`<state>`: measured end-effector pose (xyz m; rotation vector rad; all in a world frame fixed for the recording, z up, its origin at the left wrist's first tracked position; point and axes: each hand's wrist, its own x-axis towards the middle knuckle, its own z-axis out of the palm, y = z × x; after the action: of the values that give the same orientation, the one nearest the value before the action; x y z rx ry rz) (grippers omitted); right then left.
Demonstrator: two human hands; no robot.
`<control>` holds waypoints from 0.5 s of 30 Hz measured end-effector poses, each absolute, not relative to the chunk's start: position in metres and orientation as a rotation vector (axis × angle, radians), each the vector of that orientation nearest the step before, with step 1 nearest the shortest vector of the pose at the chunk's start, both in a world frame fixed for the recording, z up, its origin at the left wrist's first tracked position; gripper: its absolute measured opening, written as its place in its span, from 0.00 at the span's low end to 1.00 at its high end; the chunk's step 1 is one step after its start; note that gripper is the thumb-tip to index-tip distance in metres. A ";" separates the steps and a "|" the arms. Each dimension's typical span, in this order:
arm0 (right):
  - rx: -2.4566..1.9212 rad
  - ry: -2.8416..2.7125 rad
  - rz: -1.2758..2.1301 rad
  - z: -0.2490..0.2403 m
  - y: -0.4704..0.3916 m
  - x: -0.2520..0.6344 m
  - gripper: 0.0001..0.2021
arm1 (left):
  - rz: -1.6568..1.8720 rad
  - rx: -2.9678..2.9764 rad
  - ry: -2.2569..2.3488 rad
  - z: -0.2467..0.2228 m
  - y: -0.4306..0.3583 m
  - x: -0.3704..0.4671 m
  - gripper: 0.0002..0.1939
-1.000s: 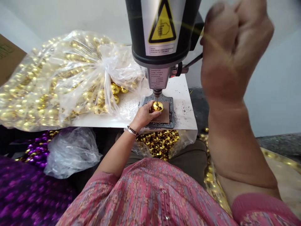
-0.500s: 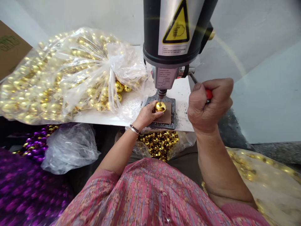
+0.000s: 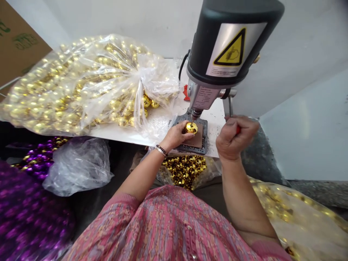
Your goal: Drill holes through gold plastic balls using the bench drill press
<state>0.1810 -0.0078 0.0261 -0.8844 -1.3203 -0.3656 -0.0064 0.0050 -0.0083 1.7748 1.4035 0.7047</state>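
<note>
Between the thumb and fingers of my left hand [image 3: 178, 135] is a shiny gold faceted ball [image 3: 191, 127]. It rests over a brown pad [image 3: 196, 139] on the grey metal base [image 3: 205, 130] of a drill press [image 3: 217, 50]. The drill's chuck [image 3: 196, 113] is right above the ball, and the thin bit meets its top; how deep it goes I cannot tell. My right hand [image 3: 236, 137] is wrapped around the red-knobbed feed lever [image 3: 231, 105] at the machine's right side.
A large clear bag of gold balls [image 3: 67, 87] covers the white table's left [image 3: 119, 137]. Gold faceted pieces [image 3: 186, 168] fill a bag at my lap. Crumpled plastic [image 3: 80, 166] and purple balls [image 3: 29, 214] are at left, another bag of gold balls [image 3: 293, 214] at right, a cardboard box [image 3: 21, 40] behind.
The view has shifted, so the drill press appears farther right and tilted. My right hand has come down with the lever. The left hand keeps its hold on the gold ball under the bit.
</note>
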 end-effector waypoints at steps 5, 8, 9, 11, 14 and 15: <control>-1.000 -1.246 -0.296 0.089 0.003 0.187 0.18 | 0.715 1.739 1.441 -0.006 0.003 -0.003 0.23; -1.183 -1.328 0.009 0.136 0.019 0.194 0.18 | 0.738 1.701 1.442 -0.001 -0.006 -0.006 0.21; -1.224 -1.304 0.059 0.146 0.025 0.195 0.19 | 0.746 1.693 1.439 0.001 -0.011 -0.009 0.21; -1.251 -1.269 0.111 0.157 0.032 0.196 0.21 | 0.712 1.712 1.400 0.005 -0.025 -0.019 0.21; -1.175 -1.240 0.118 0.155 0.036 0.195 0.21 | 0.504 1.816 1.220 0.006 -0.049 -0.040 0.22; -1.137 -1.239 0.118 0.152 0.036 0.195 0.21 | 0.443 1.849 1.170 0.006 -0.055 -0.047 0.24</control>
<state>0.1947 0.0357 0.1522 -1.1367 -1.2388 0.1178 -0.0473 -0.0554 0.0056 1.8488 1.1702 0.4433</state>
